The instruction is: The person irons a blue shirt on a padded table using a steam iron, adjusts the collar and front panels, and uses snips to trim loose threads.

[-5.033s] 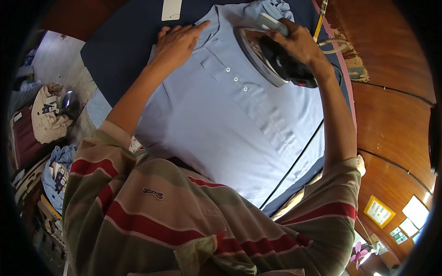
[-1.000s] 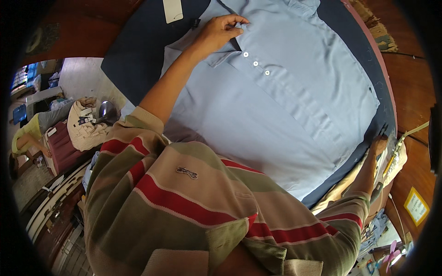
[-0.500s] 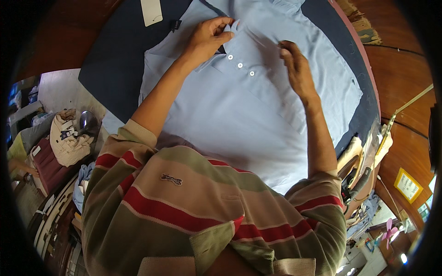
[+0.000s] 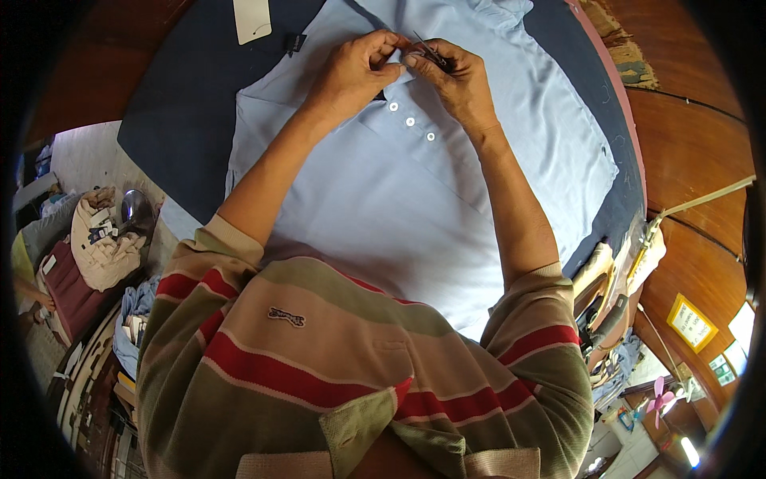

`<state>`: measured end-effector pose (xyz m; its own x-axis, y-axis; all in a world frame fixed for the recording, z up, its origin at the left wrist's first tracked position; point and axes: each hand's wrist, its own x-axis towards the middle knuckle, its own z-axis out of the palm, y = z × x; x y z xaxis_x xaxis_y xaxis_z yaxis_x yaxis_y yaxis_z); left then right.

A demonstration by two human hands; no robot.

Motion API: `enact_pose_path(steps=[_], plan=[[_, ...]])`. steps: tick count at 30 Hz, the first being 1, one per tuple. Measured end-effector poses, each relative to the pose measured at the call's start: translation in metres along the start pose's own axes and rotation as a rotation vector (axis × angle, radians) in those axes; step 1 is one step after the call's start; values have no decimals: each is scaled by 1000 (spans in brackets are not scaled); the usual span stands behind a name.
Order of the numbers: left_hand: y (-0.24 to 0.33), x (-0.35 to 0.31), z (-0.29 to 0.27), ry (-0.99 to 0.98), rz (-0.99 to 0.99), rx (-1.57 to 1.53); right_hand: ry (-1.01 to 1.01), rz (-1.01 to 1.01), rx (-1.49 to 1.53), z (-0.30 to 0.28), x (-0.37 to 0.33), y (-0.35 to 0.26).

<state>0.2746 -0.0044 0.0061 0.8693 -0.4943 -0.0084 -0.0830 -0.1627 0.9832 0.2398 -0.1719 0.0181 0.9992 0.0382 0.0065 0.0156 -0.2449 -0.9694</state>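
A light blue button shirt (image 4: 375,188) lies spread before me on a dark navy cloth (image 4: 179,104). Three white buttons (image 4: 410,121) run down its front placket. My left hand (image 4: 347,76) is closed, pinching the upper edge of the placket between thumb and fingers. Right against it, my right hand (image 4: 464,86) grips small dark metal thread snips (image 4: 436,57), whose thin point sticks up past the fingers. The tips of both hands nearly meet at the pinched fabric, and the exact spot where the snips touch is hidden.
A white card tag (image 4: 252,20) and a small black label (image 4: 294,43) lie at the upper left. Folded beige garments (image 4: 108,243) and a maroon one (image 4: 72,287) are piled at left. At right stand wooden panels (image 4: 690,144) and a cord-wrapped pole (image 4: 706,195).
My right hand has moved left and up with the snips, from over the shirt's right side to the pinched placket beside my left hand. The left hand keeps its pinch.
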Motion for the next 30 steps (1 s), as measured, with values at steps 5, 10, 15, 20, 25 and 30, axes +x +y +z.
enact_pose_path(steps=[5, 10, 15, 20, 25, 30], plan=[[8, 0, 6, 154, 30, 211, 177, 36, 126, 3, -2, -12], [-3, 4, 10, 282, 253, 321, 231, 85, 350, 6, -4, -7], [12, -4, 9, 182, 88, 360, 241, 182, 344, -11, -15, -6], [8, -3, 9, 176, 86, 322, 172, 142, -147, -28, -36, -1], [8, -1, 9, 130, 86, 331, 196, 119, -381, -20, -28, -1], [17, -1, 4, 42, 40, 325, 140, 22, -375, -20, -19, 0]])
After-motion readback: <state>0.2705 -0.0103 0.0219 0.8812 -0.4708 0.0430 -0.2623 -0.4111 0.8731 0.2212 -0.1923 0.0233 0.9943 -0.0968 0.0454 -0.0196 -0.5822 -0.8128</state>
